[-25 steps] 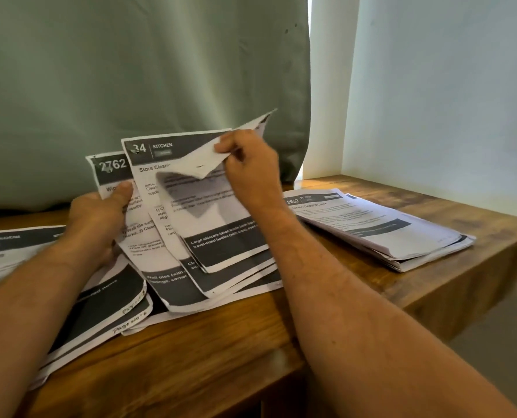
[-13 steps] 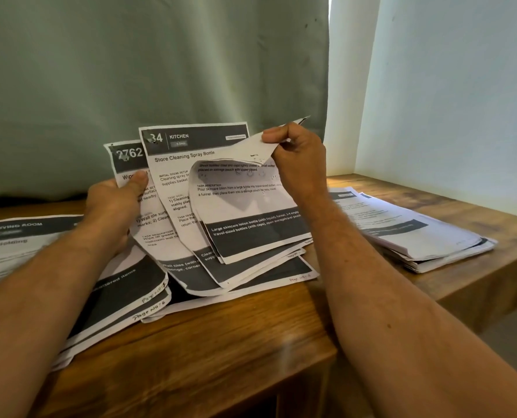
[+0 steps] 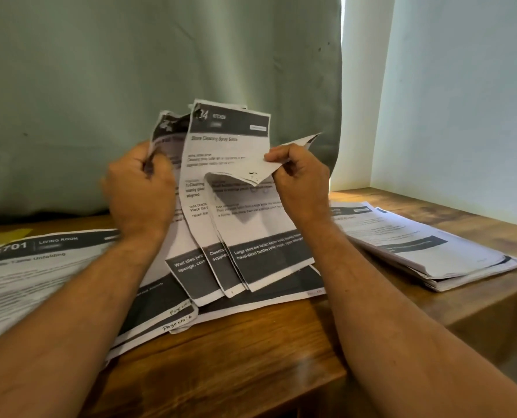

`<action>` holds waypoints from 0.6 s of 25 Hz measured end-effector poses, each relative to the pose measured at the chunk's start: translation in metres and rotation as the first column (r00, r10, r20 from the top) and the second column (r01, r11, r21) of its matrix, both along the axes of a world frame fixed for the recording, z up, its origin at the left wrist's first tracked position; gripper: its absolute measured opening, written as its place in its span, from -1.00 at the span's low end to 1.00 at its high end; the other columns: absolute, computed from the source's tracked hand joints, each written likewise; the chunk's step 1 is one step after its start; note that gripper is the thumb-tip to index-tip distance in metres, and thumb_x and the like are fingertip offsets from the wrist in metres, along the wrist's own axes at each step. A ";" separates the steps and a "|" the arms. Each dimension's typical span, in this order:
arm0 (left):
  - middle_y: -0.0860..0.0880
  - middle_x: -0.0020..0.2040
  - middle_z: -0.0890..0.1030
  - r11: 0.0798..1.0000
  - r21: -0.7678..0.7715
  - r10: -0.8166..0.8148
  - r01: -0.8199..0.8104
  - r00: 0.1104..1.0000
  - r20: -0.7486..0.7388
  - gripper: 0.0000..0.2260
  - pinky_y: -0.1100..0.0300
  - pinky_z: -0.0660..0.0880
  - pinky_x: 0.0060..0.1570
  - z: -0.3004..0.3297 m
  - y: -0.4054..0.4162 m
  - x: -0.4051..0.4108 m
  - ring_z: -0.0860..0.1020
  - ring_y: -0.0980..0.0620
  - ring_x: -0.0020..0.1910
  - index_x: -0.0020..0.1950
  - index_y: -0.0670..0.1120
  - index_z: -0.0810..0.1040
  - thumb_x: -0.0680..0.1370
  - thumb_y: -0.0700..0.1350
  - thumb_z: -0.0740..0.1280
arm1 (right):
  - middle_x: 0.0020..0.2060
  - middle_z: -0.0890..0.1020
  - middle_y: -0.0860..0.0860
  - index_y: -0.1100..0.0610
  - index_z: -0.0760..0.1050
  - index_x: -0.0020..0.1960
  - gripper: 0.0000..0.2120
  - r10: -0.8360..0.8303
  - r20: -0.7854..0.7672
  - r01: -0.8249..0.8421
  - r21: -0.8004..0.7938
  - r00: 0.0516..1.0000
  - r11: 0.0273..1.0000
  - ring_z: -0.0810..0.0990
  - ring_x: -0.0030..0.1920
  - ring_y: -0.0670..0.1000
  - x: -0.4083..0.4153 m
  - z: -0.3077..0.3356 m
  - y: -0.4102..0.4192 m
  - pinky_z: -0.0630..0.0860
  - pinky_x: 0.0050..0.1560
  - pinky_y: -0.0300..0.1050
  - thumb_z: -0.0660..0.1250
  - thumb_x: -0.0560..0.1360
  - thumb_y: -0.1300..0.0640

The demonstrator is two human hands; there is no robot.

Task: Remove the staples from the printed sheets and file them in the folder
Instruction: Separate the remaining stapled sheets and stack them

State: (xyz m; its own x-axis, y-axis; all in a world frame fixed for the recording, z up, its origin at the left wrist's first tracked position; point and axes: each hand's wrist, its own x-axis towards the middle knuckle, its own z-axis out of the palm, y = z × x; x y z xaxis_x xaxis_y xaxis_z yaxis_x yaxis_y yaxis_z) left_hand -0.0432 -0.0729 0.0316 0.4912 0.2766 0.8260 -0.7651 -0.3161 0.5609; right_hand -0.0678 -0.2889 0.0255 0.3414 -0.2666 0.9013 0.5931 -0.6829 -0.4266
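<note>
Nearest, the bare front edge of the wooden worktop carries a fanned spread of printed sheets, the closest with "Page No: 6" handwritten at its corner, lying flat probably because those pages wait their turn. Just beyond, the stapled set stands tilted up off the worktop, its lower edges resting on the flat pages so the weight is borne there and both hands are free to work the top corners. The left hand has its grip closed round the upper left edge of the back sheets, crumpling them a little; I judge it braces the set against the pull from the other side. The right hand pinches the folded-down corner of the front sheet between thumb and curled fingers, peeling it forward and away, likely to tear it free of the staple or expose it; small dark marks show near the fold, though whether they are a staple I cannot tell. Left of the hands lies a sheet headed "701 Living Room"; to the right, well apart, sits a squared stack of papers, perhaps sets already dealt with. No folder is clearly visible. Behind everything hangs a green curtain
</note>
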 end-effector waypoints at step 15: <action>0.03 -0.08 0.71 0.998 0.050 0.051 -0.048 0.998 -0.046 -0.79 0.06 0.67 -0.24 0.066 0.024 0.000 0.68 0.03 -0.18 -0.03 -0.02 0.65 0.66 -0.06 0.24 | -0.06 0.59 -0.11 0.07 0.58 -0.02 -0.88 -0.125 -0.144 0.093 -0.208 0.982 0.974 0.56 -0.08 -0.11 -0.006 0.053 0.067 0.59 0.14 -0.15 0.27 0.59 0.21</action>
State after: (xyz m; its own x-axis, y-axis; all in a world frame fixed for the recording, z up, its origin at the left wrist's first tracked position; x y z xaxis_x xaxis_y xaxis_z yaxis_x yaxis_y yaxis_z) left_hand -0.0433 -0.0493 0.0980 0.5164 0.2613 0.8155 -0.7211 -0.3810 0.5787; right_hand -0.0733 -0.2214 0.0781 0.4601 -0.1303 0.8783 0.4478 -0.8201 -0.3563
